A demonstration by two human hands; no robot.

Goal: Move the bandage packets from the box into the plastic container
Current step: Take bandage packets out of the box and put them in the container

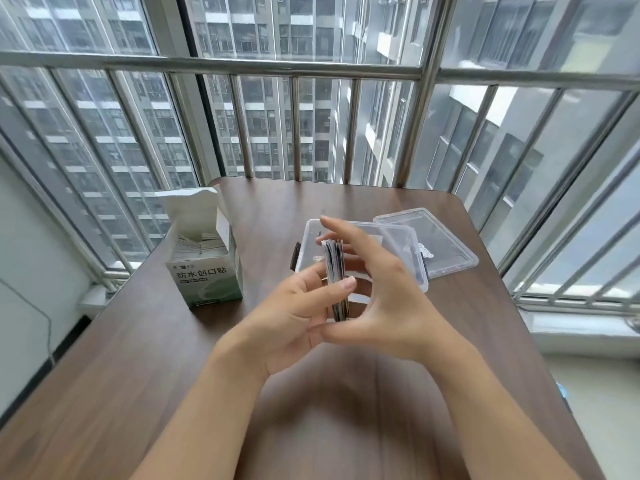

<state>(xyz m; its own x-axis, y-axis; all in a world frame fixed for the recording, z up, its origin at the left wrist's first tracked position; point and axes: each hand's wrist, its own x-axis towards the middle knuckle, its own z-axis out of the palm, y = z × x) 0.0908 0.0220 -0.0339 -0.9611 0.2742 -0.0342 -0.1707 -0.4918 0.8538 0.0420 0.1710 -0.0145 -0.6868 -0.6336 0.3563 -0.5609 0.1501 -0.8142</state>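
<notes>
A stack of bandage packets stands on edge between my two hands, just in front of the clear plastic container. My left hand grips the stack from the left with thumb on its near side. My right hand presses against the stack from the right, fingers stretched over the container. The white and green bandage box stands upright at the left with its top flap open and more packets showing inside. The container's inside is mostly hidden behind my hands.
The container's clear lid lies flat just right of it, partly under its edge. All of this sits on a dark wooden table. A metal railing and windows run behind the table's far edge.
</notes>
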